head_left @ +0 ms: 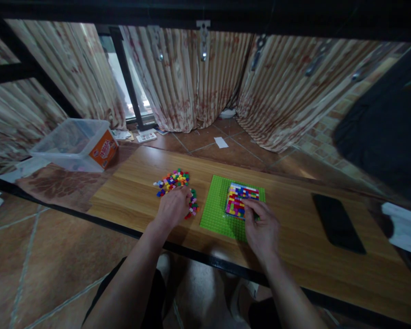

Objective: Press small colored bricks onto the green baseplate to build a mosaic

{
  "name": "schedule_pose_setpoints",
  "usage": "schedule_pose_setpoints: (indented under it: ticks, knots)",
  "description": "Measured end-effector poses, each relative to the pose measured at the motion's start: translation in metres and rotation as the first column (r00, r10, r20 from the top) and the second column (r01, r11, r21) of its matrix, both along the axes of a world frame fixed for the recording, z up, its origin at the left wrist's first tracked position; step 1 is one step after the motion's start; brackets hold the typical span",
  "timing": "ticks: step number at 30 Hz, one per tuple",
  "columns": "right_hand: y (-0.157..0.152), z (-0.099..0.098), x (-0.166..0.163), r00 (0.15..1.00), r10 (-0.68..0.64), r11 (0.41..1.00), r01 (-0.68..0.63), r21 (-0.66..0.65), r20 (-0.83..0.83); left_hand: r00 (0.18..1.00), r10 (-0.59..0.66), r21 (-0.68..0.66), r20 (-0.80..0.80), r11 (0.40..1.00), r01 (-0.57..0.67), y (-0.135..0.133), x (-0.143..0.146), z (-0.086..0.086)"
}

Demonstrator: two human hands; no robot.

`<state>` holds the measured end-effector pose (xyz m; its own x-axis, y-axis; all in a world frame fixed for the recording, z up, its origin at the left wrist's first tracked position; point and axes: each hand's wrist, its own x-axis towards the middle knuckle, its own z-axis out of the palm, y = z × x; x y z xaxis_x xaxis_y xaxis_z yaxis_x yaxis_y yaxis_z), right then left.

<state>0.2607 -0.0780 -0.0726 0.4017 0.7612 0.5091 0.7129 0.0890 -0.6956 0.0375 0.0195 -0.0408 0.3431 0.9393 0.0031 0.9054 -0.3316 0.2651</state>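
A green baseplate (217, 211) lies on the wooden table (294, 214). On it stands a block of small coloured bricks (240, 197) built in rows. My right hand (262, 228) rests at the block's near edge, fingers curled and pinched against it; what they hold is hidden. A loose pile of coloured bricks (173, 180) lies to the left of the plate. My left hand (173, 208) sits on the pile's near side, fingers curled down into the bricks, and I cannot see what is under them.
A black phone (337, 223) lies flat on the table's right part. A clear plastic tub with an orange label (77, 144) stands at the far left. Curtains hang behind. White cloth (404, 228) sits at the right edge.
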Motion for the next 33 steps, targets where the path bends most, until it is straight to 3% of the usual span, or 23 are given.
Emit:
schedule_pose_setpoints:
  ticks: [10,18,25,28,33]
  knots:
    - [0.000,-0.005,0.002,1.000,0.015,1.000,-0.015,0.003,0.002,0.991,-0.022,-0.032,0.132,0.999,0.026,0.001,-0.008,0.000]
    - [-0.001,-0.004,0.002,1.000,0.012,1.000,-0.012,0.007,0.017,0.990,-0.042,-0.079,0.132,0.995,0.053,0.001,-0.009,0.001]
    - [0.000,-0.002,0.001,1.000,0.019,1.000,-0.019,0.011,-0.008,0.980,-0.096,-0.005,0.175,0.995,0.099,0.005,-0.012,-0.001]
    - [0.000,0.001,0.000,0.999,0.028,1.000,-0.028,0.008,-0.024,0.924,-0.117,0.057,0.365,0.993,0.103,0.006,-0.010,-0.004]
    - [0.000,0.003,-0.001,0.999,0.032,0.999,-0.032,0.005,-0.031,0.725,-0.268,0.115,0.635,0.960,0.255,-0.007,0.019,-0.010]
